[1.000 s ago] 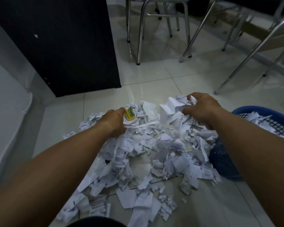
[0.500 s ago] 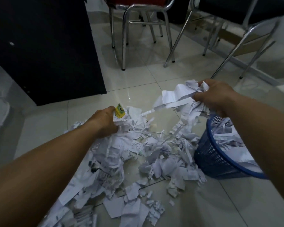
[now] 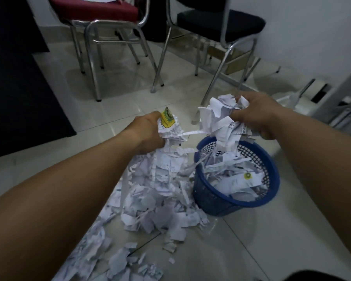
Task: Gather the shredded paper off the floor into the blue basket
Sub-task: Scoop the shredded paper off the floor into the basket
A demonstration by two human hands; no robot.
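The right hand [image 3: 255,115] gripped a crumpled wad [image 3: 217,116] of shredded paper, fingers curled round it, directly above the far rim of the blue basket [image 3: 276,175]. Loose strips hung from the wad down into the basket's mouth. The left hand [image 3: 148,134] was closed round another bunch [image 3: 170,132], with a yellow-printed scrap [image 3: 167,119] sticking up from its grip, just left of the basket and higher than its rim. A thin strip bridged the two handfuls. Strips trailed down from the bunch to the pile [image 3: 160,199] on the tiled floor [image 3: 251,250], which lay against the basket's left wall and spread nearer the viewer on that side. The basket was already well filled with paper. Beyond the basket stood a red-seated chair [image 3: 93,9] and a black-seated chair [image 3: 221,23].
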